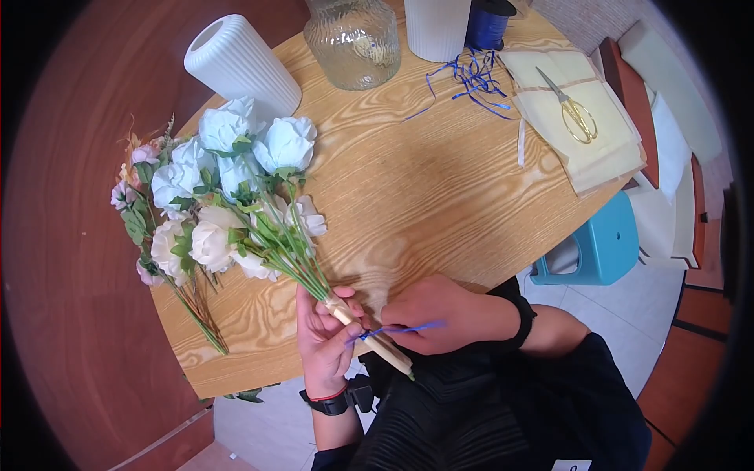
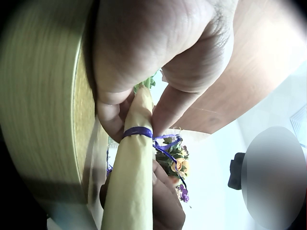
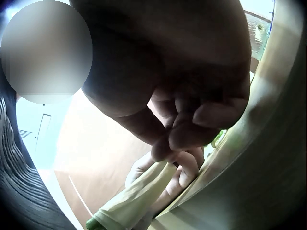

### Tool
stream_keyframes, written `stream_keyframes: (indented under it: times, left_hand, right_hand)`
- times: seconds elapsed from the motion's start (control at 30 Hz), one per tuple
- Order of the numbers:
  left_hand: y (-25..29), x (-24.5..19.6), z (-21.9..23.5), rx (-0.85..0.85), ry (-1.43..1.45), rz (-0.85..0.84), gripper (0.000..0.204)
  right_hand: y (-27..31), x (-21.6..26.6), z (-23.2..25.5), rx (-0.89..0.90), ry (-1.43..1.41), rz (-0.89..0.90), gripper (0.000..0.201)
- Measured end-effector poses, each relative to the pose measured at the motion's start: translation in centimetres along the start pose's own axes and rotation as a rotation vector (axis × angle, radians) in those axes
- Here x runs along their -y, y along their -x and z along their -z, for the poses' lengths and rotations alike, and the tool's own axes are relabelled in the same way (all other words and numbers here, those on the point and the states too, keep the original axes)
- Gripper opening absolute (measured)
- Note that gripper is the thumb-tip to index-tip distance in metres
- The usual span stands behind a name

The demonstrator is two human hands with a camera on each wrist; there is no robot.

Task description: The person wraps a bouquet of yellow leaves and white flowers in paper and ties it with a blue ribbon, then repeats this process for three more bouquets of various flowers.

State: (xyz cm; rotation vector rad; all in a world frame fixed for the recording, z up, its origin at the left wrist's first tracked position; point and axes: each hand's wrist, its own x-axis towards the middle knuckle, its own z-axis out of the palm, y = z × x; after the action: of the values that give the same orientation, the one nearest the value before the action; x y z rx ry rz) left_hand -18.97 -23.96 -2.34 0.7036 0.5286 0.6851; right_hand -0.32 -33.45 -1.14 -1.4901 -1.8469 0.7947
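In the head view, my left hand (image 1: 326, 337) grips the stems of an artificial flower bouquet near the table's front edge. Its pale blue roses (image 1: 228, 129) and white blooms (image 1: 214, 239) spread toward the back left. Cream paper (image 1: 389, 355) wraps the lower stems, with a green tip poking out below. A thin blue ribbon (image 2: 138, 131) circles this wrap, its loose loops beside my left thumb in the left wrist view. My right hand (image 1: 448, 318), just right of the wrap, pinches the ribbon with curled fingers; the right wrist view shows its fingertips (image 3: 163, 148) close together by the paper.
More pinkish artificial flowers (image 1: 141, 180) lie on the left. A white ribbed vase (image 1: 243, 67) lies tilted, near a glass vase (image 1: 353, 47) and another white vase (image 1: 437, 27). A ribbon spool (image 1: 491, 23), wrapping sheets (image 1: 605, 157) with gold-handled scissors (image 1: 580, 122), and a blue stool (image 1: 605, 243) are rightward.
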Motion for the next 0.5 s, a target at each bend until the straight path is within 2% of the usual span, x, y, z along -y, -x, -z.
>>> stream_keyframes:
  times: [0.07,0.17,0.27,0.37,0.5]
  left_hand:
    - [-0.1,-0.1,-0.1,0.007,0.005,0.007,0.094]
    - [-0.1,-0.2,-0.2,0.001,0.031,0.003,0.094]
    - [-0.2,-0.1,0.2,0.028,0.05,0.003,0.093]
    - [-0.2,-0.1,0.1,0.015,0.03,0.006,0.093]
    - [-0.3,-0.2,-0.6,-0.001,-0.018,0.005,0.085]
  right_hand:
    - [0.1,0.2,1.1,-0.014,-0.047,-0.046,0.016]
    - [0.4,-0.6,1.3,-0.202,0.039,-0.124,0.013]
    - [0.8,-1.4,2.6,-0.284,0.14,-0.143,0.013]
    - [1.6,-1.9,4.1,-0.345,0.174,-0.293,0.012]
    - [2.1,-2.2,4.4,-0.34,0.125,-0.322,0.012]
